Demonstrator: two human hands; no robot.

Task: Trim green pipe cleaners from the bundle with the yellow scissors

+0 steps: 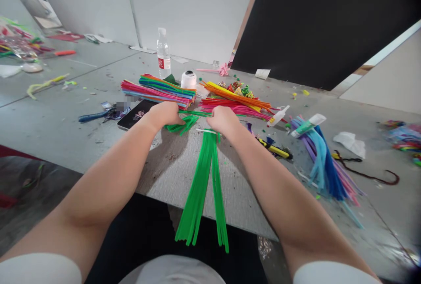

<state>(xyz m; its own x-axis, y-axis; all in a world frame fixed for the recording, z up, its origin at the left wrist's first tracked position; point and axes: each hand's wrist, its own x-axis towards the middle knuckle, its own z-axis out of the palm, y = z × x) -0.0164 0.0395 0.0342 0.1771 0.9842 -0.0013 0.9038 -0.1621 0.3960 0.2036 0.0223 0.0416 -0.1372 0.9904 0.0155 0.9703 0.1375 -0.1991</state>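
Observation:
A thin green pipe cleaner runs between my two hands above the grey table. My left hand is closed on its left end, with short green pieces lying right beneath the fingers. At the other end my right hand pinches the same stem; its fingertips are partly hidden. Just below the right hand lies a bundle of long green pipe cleaners, with a white strip across its top. The bundle's lower ends hang past the table's front edge.
Behind my hands lie multicoloured pipe cleaner bundles, a white jar and a water bottle. A phone is beside my left wrist. Right of me are a yellow cutter, a glue bottle and blue-purple pipe cleaners.

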